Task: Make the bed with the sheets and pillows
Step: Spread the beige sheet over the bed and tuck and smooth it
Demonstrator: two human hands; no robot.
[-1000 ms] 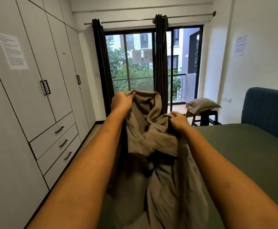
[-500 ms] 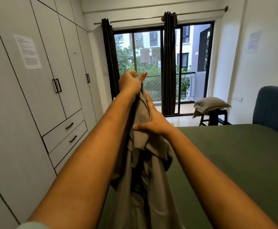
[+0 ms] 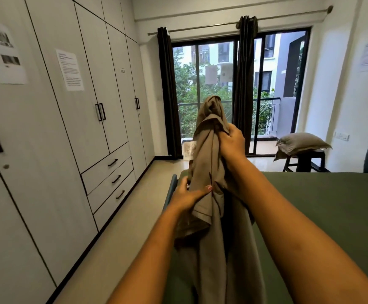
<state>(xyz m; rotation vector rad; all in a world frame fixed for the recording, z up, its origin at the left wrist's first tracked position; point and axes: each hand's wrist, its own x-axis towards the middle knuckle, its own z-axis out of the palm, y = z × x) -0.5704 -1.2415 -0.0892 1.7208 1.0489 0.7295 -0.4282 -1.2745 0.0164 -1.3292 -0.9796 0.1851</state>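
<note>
My left hand (image 3: pixel 185 195) dropped lower, right hand (image 3: pixel 233 142) climbed; both grip the soft, light sheet (image 3: pixel 207 154); I would seek its hem.

I'm standing in an apartment bedroom. A green-covered bed (image 3: pixel 332 205) fills 3 o'clock, and floor-to-ceiling wardrobes (image 3: pixel 73 128) line the wall at 9 o'clock. At 12 o'clock, dark curtains (image 3: pixel 167 95) flank sliding balcony doors (image 3: pixel 215 95), with a pillow (image 3: pixel 299 142) on a stool (image 3: pixel 305 160) at 1 o'clock.

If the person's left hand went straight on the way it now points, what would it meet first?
The left hand grips the bunched sheet, so that comes first; beyond it probably the right forearm, though depth is unclear.
</note>
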